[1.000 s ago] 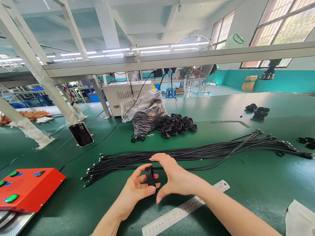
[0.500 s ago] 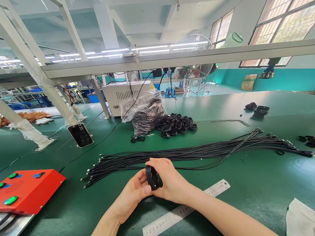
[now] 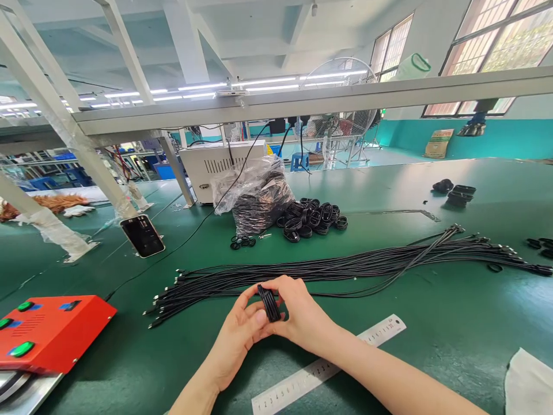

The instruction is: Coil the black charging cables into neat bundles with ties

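Note:
A small coil of black cable [image 3: 269,304] is held up between both hands above the green table. My left hand [image 3: 244,325] pinches its left side with thumb and fingers. Gripping the same coil from the right and top is my right hand [image 3: 298,311]. Just beyond the hands, a long bundle of straight black cables [image 3: 345,268] lies across the table. Under my right forearm rests a steel ruler [image 3: 294,389], laid diagonally. A pile of coiled black cables [image 3: 313,218] sits farther back beside a clear plastic bag [image 3: 261,196] of dark items.
A red box with green buttons [image 3: 56,328] stands at left. A phone [image 3: 142,236] leans by the frame post. White cloth [image 3: 529,383] lies at lower right, black pieces [image 3: 460,195] at back right. A metal beam [image 3: 302,102] crosses above the table.
The coil has turned and tilted in my fingers, showing more of its outer side. My left fingers have closed further around it.

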`<state>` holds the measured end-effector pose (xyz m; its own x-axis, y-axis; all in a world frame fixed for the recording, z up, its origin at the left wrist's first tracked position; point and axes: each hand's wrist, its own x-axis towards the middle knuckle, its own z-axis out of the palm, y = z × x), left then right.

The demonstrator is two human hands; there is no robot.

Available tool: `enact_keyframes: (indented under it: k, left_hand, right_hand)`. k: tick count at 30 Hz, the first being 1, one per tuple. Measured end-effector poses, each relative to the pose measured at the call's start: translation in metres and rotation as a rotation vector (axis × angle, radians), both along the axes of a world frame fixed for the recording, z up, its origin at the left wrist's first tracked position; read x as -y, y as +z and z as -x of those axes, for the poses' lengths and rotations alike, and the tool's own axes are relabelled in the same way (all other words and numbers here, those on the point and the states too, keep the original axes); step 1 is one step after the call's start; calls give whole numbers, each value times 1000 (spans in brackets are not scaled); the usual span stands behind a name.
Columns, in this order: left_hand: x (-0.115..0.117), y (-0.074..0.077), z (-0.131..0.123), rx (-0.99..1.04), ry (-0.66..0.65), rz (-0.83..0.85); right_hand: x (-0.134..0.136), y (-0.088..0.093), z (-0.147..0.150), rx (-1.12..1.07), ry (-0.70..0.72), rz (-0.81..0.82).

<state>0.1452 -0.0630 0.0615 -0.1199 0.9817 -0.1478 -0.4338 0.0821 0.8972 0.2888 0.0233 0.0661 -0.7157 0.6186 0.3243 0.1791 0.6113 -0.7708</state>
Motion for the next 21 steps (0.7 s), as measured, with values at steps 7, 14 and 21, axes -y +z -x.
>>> enact_keyframes:
  k: [7,14,21]
  left_hand:
    - [-4,-4,-1,-140,46,-9]
    - [-1,-7,1,-150,-3,-35]
    - [-1,-5,0,-188,-8,-2]
  right_hand:
    - [-6,13,-12,-39,237,282]
    - [-15,16,-13,-41,244,336]
    - [-22,21,-19,19,350,261]
